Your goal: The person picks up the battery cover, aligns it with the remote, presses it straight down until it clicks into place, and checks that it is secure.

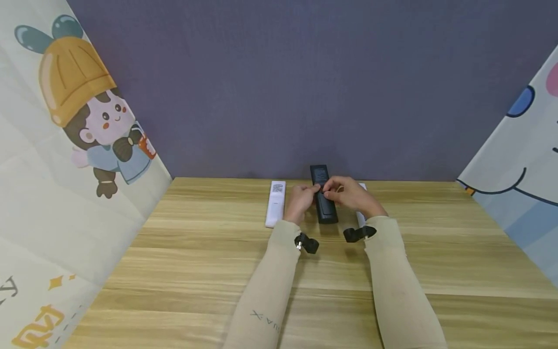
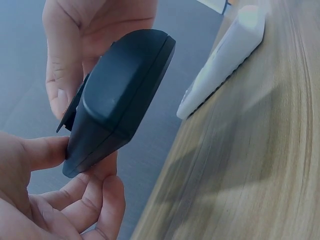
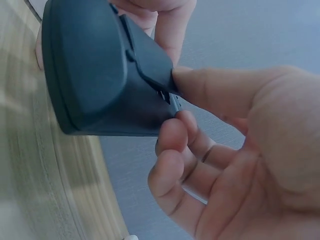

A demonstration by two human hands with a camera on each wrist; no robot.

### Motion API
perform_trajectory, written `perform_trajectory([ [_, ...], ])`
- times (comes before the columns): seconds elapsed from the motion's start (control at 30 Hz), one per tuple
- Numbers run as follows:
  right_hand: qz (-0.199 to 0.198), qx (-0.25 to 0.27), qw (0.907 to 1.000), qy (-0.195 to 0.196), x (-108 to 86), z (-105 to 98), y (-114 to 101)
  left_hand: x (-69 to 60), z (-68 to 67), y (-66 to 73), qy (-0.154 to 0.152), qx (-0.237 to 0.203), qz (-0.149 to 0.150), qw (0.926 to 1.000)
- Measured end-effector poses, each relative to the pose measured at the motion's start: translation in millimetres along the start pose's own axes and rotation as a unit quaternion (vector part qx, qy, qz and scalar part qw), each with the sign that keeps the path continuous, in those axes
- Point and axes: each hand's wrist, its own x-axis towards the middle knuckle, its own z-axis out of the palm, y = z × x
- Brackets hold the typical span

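A black remote control (image 1: 324,206) is held just above the table, back side up, its battery cover (image 3: 150,55) raised at one edge. My left hand (image 1: 301,199) grips the remote by its side, thumb on one face and fingers curled beneath, as the left wrist view shows. On the other side my right hand (image 1: 350,195) pinches the lifted edge of the cover with thumb and curled fingers. A white remote control (image 1: 275,206) lies to the left of my left hand. Another white remote (image 1: 361,218) is partly hidden under my right hand and wrist.
The wooden table (image 1: 209,271) ends at a dark grey panel (image 1: 279,87) close behind the remotes. Printed white sheets stand at the left (image 1: 87,208) and right (image 1: 523,160). Each wrist carries a black camera mount.
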Motion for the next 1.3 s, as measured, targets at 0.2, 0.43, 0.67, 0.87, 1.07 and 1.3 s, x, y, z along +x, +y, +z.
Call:
perform_trajectory([
  [0.2, 0.007, -0.004, 1.0, 0.0, 7.8, -6.3, 4.5, 5.8, 3.7, 2.6, 0.003, -0.004, -0.001, 1.0],
  [0.43, 0.033, -0.003, 0.9995, -0.002, 11.1, -10.5, 8.0, 9.5, 7.2, 3.5, 0.012, -0.007, -0.004, 0.9999],
  [0.67, 0.061, 0.04, 0.9973, -0.011, 10.0, -10.1, 8.9, 10.5, 9.5, 2.7, 0.013, -0.012, -0.006, 0.9998],
  [0.87, 0.069, 0.051, 0.9963, -0.014, 6.9, -7.7, 8.6, 7.2, 8.7, 1.1, 0.011, -0.012, -0.003, 0.9999],
  [1.07, 0.081, 0.05, 0.9954, -0.011, -3.2, -1.4, 3.2, -1.2, 3.8, -2.5, -0.002, -0.007, 0.003, 1.0],
  [1.3, 0.097, 0.056, 0.9938, -0.001, -13.6, 7.6, -0.6, -12.1, -0.9, -4.4, -0.015, 0.0, 0.003, 0.9999],
])
